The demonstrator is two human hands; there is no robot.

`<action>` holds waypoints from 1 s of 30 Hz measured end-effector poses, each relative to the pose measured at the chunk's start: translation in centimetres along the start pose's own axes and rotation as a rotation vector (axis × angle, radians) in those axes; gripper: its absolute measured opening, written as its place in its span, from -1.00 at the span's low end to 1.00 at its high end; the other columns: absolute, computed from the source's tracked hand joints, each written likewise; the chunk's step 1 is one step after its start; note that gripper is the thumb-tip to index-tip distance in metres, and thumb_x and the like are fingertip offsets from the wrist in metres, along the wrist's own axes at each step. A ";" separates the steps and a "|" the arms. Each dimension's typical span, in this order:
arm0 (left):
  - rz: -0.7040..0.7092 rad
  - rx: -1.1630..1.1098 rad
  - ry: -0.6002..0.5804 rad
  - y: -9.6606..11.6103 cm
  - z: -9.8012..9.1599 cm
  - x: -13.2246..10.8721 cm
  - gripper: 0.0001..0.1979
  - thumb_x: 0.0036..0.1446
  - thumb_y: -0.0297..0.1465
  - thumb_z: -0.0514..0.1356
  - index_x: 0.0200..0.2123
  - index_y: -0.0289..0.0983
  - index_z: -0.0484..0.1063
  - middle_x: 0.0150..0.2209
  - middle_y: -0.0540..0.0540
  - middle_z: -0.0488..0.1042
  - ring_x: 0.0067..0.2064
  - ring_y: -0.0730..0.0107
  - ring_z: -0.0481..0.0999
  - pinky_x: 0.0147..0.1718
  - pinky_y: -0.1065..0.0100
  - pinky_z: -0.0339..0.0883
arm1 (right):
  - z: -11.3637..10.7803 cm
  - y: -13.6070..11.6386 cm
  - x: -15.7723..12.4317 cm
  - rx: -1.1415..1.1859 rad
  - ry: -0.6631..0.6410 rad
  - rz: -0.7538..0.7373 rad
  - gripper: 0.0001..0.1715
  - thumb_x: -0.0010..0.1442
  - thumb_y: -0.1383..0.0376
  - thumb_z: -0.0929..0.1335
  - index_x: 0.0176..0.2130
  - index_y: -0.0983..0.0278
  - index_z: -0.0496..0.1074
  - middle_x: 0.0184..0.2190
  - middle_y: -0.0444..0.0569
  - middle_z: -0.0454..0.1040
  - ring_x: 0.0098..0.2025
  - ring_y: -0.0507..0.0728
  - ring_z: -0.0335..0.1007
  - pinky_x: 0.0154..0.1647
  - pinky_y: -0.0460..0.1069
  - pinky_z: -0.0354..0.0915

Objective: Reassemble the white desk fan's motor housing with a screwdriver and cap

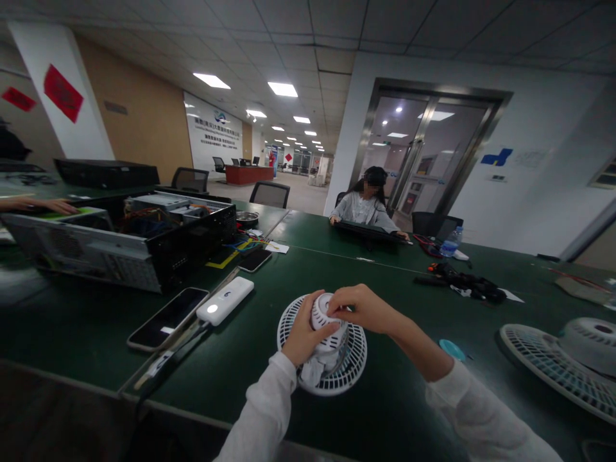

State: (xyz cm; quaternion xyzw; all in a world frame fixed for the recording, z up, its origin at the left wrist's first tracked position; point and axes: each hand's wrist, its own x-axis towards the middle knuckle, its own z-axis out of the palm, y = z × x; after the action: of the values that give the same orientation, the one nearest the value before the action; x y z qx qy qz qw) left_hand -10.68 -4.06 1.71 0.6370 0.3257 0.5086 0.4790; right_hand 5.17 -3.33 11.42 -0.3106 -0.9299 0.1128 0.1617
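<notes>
A small white electric fan point(353, 375) lies grille-down on the green table in front of me, its slotted motor housing point(332, 337) upward. My left hand point(304, 333) is closed around the left side of that housing, thumb across its front. At the top of the housing, the fingers of my right hand point(360, 307) are bent into a pinch near the centre. Whatever lies between those fingertips is hidden. To the right of the fan, a small turquoise round piece point(452, 350) rests on the table.
A second fan point(543, 359) lies at the right. Left of me are a phone point(168, 317), a white power bank point(226, 301) with a cable, and an open computer case point(96, 247) with another person's hand on it. Across the table point(308, 256), a person holds a dark panel point(368, 234).
</notes>
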 end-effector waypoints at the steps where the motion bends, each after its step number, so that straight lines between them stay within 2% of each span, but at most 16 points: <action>1: 0.000 0.000 0.003 0.0 0.0 0.0 -0.39 -0.04 -0.34 0.27 0.08 -0.24 0.15 0.06 -0.17 0.26 0.10 0.11 0.26 0.10 0.14 0.11 | 0.0 0.0 0.1 -0.005 -0.001 0.002 -0.90 0.08 0.46 0.36 -0.37 0.34 0.49 -0.37 -0.04 0.53 -0.28 0.03 0.43 -0.21 -0.11 0.26; 7: -0.011 -0.024 0.001 -0.3 0.0 0.1 -0.40 -0.04 -0.35 0.27 0.08 -0.22 0.15 0.05 -0.16 0.26 0.09 0.11 0.27 0.07 0.14 0.13 | -0.2 -0.8 0.2 -0.026 -0.029 0.030 -0.85 0.06 0.48 0.35 -0.38 0.30 0.51 -0.35 -0.07 0.50 -0.27 0.01 0.41 -0.20 -0.12 0.27; 10: 0.014 -0.016 0.028 -0.6 0.1 0.1 -0.40 -0.07 -0.34 0.28 0.06 -0.25 0.17 0.06 -0.17 0.25 0.11 0.09 0.23 0.10 0.14 0.08 | -0.5 -0.2 -0.7 -0.049 0.014 0.120 -0.78 0.08 0.47 0.33 -0.29 0.23 0.51 -0.26 -0.12 0.50 -0.21 -0.01 0.40 -0.16 -0.13 0.27; 12: 0.023 -0.003 0.037 -0.6 0.1 0.1 -0.39 -0.07 -0.34 0.28 0.07 -0.25 0.17 0.08 -0.18 0.23 0.13 0.08 0.21 0.12 0.13 0.05 | -0.6 1.5 -1.8 -0.095 0.112 0.259 -0.75 0.14 0.44 0.29 -0.20 0.23 0.47 -0.19 -0.09 0.48 -0.16 0.01 0.39 -0.12 -0.10 0.27; 15: -0.015 0.019 0.021 -0.5 -0.1 0.0 -0.38 -0.05 -0.31 0.28 0.09 -0.21 0.15 0.09 -0.17 0.23 0.12 0.07 0.22 0.11 0.10 0.06 | 0.1 5.9 -3.8 -0.208 0.268 0.559 -0.71 0.23 0.41 0.18 -0.15 0.30 0.43 -0.14 0.03 0.44 -0.11 0.09 0.36 -0.06 0.03 0.27; 17: -0.044 0.025 0.014 -0.3 0.0 -0.1 -0.38 -0.04 -0.30 0.27 0.10 -0.19 0.14 0.10 -0.17 0.22 0.11 0.06 0.23 0.09 0.09 0.10 | 1.4 9.1 -5.1 -0.273 0.309 0.753 -0.75 0.23 0.38 0.22 -0.13 0.34 0.40 -0.13 0.07 0.42 -0.10 0.13 0.35 -0.04 0.11 0.26; 19: -0.051 0.023 0.016 0.0 0.1 -0.2 -0.38 -0.02 -0.30 0.26 0.10 -0.19 0.13 0.10 -0.18 0.22 0.11 0.06 0.24 0.07 0.09 0.13 | 3.1 11.8 -5.9 -0.311 0.307 0.888 -0.70 0.21 0.26 0.29 -0.06 0.31 0.34 -0.06 0.03 0.37 -0.07 0.14 0.33 -0.06 0.16 0.28; 24: -0.072 -0.013 0.043 0.2 0.4 -0.5 -0.40 -0.03 -0.34 0.25 0.09 -0.20 0.13 0.09 -0.20 0.23 0.11 0.05 0.24 0.07 0.06 0.13 | 7.0 15.4 -6.2 -0.322 0.283 1.055 -0.63 0.21 0.21 0.28 0.00 0.28 0.30 0.00 0.04 0.32 -0.05 0.16 0.31 -0.07 0.16 0.30; 30: -0.064 -0.001 0.064 0.3 -0.1 -0.3 -0.38 -0.08 -0.34 0.29 0.07 -0.19 0.16 0.04 -0.17 0.28 0.07 0.06 0.29 0.04 0.07 0.18 | 7.8 17.6 -6.3 -0.155 0.341 1.140 -0.65 0.21 0.21 0.28 -0.03 0.30 0.31 -0.04 0.02 0.35 -0.09 0.14 0.34 -0.11 0.14 0.32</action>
State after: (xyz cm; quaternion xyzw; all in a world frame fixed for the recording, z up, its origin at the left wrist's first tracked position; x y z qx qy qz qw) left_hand -10.90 -4.37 1.89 0.6092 0.3610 0.5134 0.4847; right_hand 16.53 5.72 -2.64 -0.7849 -0.5832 0.0622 0.1997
